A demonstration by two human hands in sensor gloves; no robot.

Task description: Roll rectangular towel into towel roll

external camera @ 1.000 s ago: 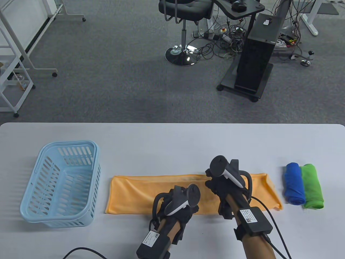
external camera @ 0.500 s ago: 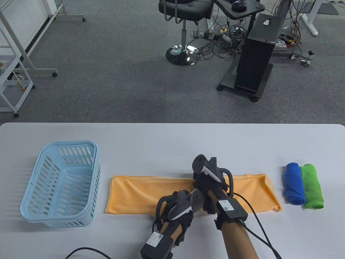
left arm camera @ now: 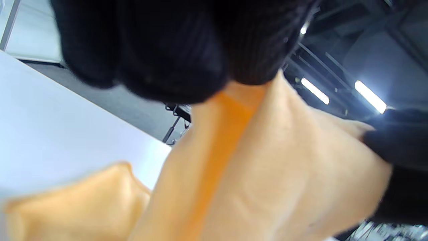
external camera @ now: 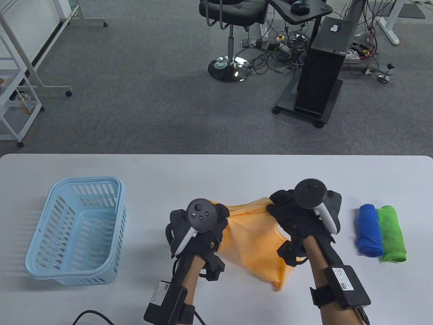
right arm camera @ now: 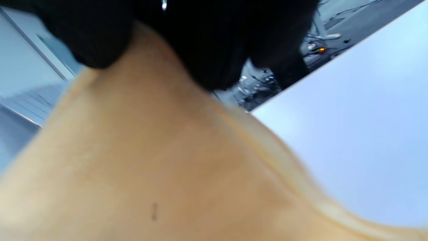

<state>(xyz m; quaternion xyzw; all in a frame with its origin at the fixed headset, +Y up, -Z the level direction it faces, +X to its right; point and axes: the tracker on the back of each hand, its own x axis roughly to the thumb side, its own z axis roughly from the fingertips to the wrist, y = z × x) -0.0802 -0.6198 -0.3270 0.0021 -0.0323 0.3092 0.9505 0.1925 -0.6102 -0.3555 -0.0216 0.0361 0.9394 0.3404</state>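
**Towel lifted between both hands**

Grey carpet, an office chair and a black cabinet lie beyond the white desk. On the desk I see a light blue basket at the left, and at the right a blue roll touching a green roll, side by side.

I record the orange towel near the middle of the desk, raised off it at its top edge and hanging in loose folds between the hands; its lower corner drops toward the near edge. It is not rolled.

My left hand grips the towel's left upper end. In the left wrist view its fingers are curled down over a fold of cloth. My right hand grips the right upper end; the right wrist view shows its fingers curled over the cloth, with the towel filling most of the frame. Both wrist views are blurred, so I cannot tell the exact fingers used.
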